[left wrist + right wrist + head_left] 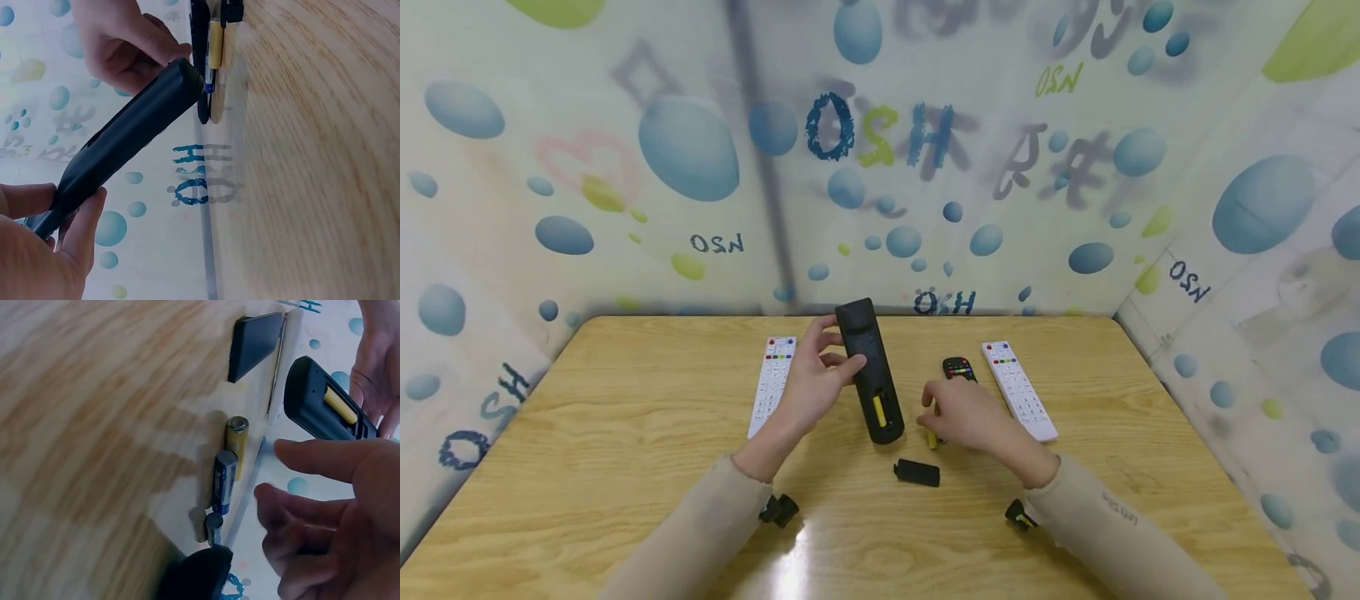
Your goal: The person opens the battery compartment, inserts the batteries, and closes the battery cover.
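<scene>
My left hand (820,375) grips a black remote control (867,358) above the table, thumb on one side and fingers on the other. Its back faces me, and the uncovered battery compartment shows one yellow battery (880,411). To the right, my right hand (973,417) hovers over loose batteries, its thumb and index finger apart with nothing between them. In the right wrist view a yellow battery (237,440), a blue battery (224,481) and a further battery (214,528) are on the table below the fingers. The black battery cover (917,472) lies nearer me.
A white remote (772,383) lies behind my left hand, partly hidden by it. Another white remote (1018,392) rests to the right. Between them, a second black remote (957,365) is partly covered by my right hand. A patterned wall (880,208) stands behind the table (625,467).
</scene>
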Demonstrator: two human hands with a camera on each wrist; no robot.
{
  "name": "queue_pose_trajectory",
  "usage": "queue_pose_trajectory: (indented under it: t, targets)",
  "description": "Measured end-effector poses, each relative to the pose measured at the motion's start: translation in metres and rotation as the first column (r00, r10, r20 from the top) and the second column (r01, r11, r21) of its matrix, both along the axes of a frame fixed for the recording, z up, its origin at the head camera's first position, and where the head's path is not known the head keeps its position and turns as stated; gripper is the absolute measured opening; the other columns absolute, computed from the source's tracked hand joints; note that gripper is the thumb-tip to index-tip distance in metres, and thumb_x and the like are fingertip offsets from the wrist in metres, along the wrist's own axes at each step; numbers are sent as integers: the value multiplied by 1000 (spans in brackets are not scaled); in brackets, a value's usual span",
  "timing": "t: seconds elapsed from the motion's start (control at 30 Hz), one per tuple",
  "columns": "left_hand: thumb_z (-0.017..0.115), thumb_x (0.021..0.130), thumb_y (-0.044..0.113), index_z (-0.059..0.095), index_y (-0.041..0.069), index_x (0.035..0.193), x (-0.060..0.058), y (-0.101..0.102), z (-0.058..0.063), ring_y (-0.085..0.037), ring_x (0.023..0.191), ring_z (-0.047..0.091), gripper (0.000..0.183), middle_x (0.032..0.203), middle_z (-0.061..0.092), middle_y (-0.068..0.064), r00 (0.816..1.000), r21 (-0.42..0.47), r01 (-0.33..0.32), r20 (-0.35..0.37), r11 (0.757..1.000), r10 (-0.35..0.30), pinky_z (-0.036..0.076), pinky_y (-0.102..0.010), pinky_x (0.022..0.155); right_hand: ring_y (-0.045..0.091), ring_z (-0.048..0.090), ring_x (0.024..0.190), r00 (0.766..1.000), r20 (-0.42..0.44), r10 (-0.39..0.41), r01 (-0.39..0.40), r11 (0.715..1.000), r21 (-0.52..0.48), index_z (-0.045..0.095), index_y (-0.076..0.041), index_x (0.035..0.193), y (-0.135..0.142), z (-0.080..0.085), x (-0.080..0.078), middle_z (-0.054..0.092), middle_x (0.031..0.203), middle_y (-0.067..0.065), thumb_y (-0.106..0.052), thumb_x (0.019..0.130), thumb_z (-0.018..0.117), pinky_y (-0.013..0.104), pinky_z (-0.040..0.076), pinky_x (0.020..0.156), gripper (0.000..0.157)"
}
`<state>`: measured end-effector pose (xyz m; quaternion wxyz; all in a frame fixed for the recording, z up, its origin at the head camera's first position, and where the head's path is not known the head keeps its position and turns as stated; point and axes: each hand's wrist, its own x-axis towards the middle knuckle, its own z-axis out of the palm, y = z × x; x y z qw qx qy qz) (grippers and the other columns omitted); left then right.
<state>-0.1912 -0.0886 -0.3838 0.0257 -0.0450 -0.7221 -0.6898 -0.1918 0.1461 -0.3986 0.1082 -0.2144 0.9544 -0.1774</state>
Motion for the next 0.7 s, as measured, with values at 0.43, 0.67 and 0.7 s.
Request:
queue_pose_trajectory:
  t: [0.43,0.67,0.7]
  targets:
    - [70,94,-5,45,14,148,0,1,0,-30,96,65,63,120,60,-18,1000,-18,5,-3,1000,-5,61,-41,80,15,55,62,1000,13,-18,15,981,194,66,-13,83,-7,-3,1,58,70,-4,-30,92,79,33,45,53,23]
    - [71,94,-6,45,13,148,1,0,0,-30,95,65,63,119,60,-18,1000,-27,4,-11,1000,-4,61,-41,79,14,55,63,1000,3,-8,7,981,193,68,-15,85,-8,-6,1,60,75,-4,-29,91,80,34,46,55,20]
    - [71,94,-6,45,13,148,1,0,0,-30,95,65,63,119,60,-18,1000,-27,4,-13,1000,-5,61,-41,79,14,55,64,1000,-3,-4,5,982,191,69,-15,86,-8,-6,1,60,75,-4,-29,91,80,33,46,55,19]
